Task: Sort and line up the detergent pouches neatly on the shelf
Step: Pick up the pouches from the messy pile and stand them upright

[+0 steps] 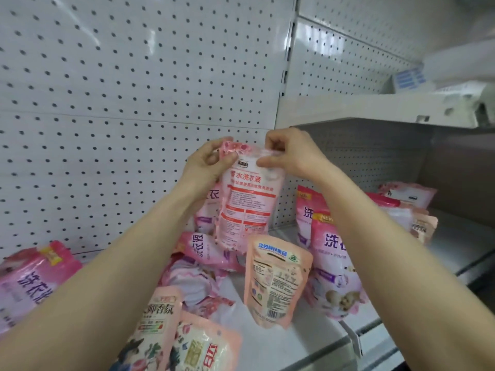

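Note:
I hold a pale pink detergent pouch upright above the white shelf, its printed back facing me. My left hand pinches its top left corner and my right hand pinches its top right corner. Below it a peach pouch stands upright with its barcode side towards me. Several pink pouches lie in a heap behind and left of that one. At the right, a tall pink pouch stands, partly hidden by my right forearm.
A pink pouch lies at the far left of the shelf. Two floral peach pouches lie at the front edge. More pouches are piled at the back right. A pegboard wall backs the shelf; another shelf hangs above right.

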`<state>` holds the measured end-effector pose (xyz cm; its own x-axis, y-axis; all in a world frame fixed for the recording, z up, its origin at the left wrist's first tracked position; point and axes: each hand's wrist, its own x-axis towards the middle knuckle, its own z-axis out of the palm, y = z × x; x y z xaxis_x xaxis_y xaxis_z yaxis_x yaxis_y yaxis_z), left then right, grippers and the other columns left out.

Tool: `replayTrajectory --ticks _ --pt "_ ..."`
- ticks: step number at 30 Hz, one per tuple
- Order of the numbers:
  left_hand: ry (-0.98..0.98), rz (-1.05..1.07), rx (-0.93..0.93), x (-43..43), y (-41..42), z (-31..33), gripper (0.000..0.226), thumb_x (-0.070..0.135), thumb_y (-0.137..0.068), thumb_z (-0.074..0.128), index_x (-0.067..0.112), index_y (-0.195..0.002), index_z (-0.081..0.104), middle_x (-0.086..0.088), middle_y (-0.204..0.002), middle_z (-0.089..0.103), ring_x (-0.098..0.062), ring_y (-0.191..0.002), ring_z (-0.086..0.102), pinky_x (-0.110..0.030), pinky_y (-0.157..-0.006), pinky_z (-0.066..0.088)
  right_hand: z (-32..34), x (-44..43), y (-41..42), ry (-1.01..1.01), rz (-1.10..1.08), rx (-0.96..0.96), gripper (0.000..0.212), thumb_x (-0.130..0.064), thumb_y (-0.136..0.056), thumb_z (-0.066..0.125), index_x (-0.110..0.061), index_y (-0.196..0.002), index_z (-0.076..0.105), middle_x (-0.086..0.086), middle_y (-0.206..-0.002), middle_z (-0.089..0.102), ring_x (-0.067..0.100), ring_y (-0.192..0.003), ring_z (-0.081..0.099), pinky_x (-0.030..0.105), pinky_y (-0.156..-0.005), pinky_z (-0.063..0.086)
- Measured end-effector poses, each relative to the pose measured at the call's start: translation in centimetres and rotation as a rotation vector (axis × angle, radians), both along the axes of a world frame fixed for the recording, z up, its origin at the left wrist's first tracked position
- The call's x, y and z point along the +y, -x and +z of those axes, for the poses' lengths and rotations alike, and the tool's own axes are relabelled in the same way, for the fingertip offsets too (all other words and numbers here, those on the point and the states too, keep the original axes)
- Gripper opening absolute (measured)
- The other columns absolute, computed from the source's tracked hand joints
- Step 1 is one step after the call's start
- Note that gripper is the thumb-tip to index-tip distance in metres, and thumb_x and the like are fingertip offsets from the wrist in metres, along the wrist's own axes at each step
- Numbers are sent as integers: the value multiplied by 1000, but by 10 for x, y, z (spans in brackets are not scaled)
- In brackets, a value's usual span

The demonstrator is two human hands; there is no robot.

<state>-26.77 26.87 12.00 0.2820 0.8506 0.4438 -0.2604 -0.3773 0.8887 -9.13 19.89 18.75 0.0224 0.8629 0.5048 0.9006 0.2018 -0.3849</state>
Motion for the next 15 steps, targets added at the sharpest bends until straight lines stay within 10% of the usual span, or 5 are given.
replayTrajectory --ticks 10,15 --pt "57 308 1448 10 65 -62 58 45 -92 56 13 -139 43 -9 -124 62 -24 -108 62 -34 -91 50 -33 -11 -40 -93 -346 7 29 -26 -81 76 -20 -66 52 -1 -74 63 25 -80 60 35 -70 48" --pt "22 414 1479 13 56 -84 66 26 -89 58 11 -145 27 -11 -109 61 -24 -89 59 -31 -72 48 -38 -17 -32 -180 -404 -71 26 -25 -86 72 -19 -72 52 4 -83 67 30 -84 63 40 -75 51"
